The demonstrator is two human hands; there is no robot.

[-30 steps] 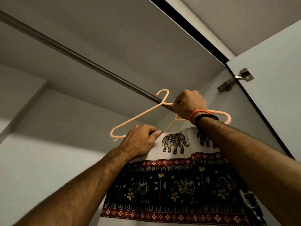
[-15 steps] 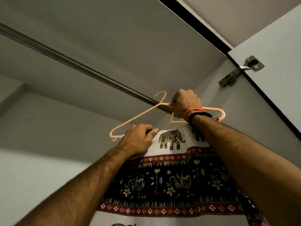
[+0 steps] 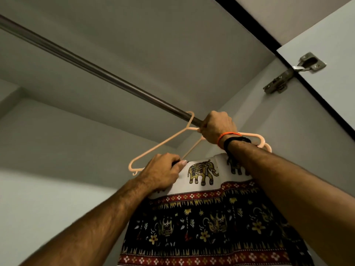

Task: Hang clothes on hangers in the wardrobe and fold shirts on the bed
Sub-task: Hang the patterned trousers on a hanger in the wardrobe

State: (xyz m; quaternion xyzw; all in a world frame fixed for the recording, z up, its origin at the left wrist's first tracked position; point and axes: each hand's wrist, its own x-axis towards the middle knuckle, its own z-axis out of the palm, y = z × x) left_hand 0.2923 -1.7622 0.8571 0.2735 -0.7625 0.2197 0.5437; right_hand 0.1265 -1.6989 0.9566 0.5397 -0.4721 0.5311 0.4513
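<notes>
Right hand (image 3: 217, 127) grips a peach hanger (image 3: 163, 144) hooked on the wardrobe rail (image 3: 96, 71); left hand (image 3: 163, 172) pinches the elephant-print garment's (image 3: 203, 214) top edge; rail bare leftward

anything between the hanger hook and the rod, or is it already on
Nothing visible stands between them: the peach hanger has its hook over the rod. The right hand grips by the hook; the left hand holds the elephant-print cloth.

A metal hinge (image 3: 294, 72) sits at upper right, joining the pale door (image 3: 330, 60) to the side wall. A black strip (image 3: 249, 22) runs diagonally along the top edge. An orange band (image 3: 228, 134) and a black band (image 3: 237, 141) circle one wrist.
</notes>
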